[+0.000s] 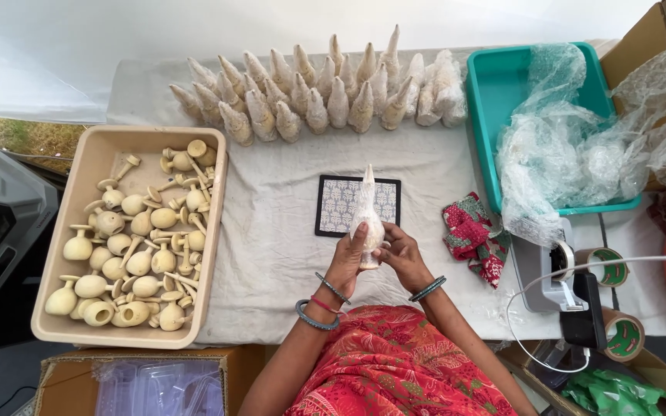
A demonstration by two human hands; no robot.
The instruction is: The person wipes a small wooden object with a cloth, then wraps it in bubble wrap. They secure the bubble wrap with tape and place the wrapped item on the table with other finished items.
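Here both hands meet over the white cloth: the left hand and the right hand close their fingers round one bubble-wrapped piece, held upright just above one patterned tile. Behind it lie roughly two dozen wrapped pieces in rows. One beige tray holds too many small wooden pieces to count, one teal tub holds loose wrap, and two tape rolls sit right.

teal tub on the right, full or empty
Partly filled: crumpled clear bubble wrap fills the teal tub on its right side and spills over the rim; its left floor shows bare.
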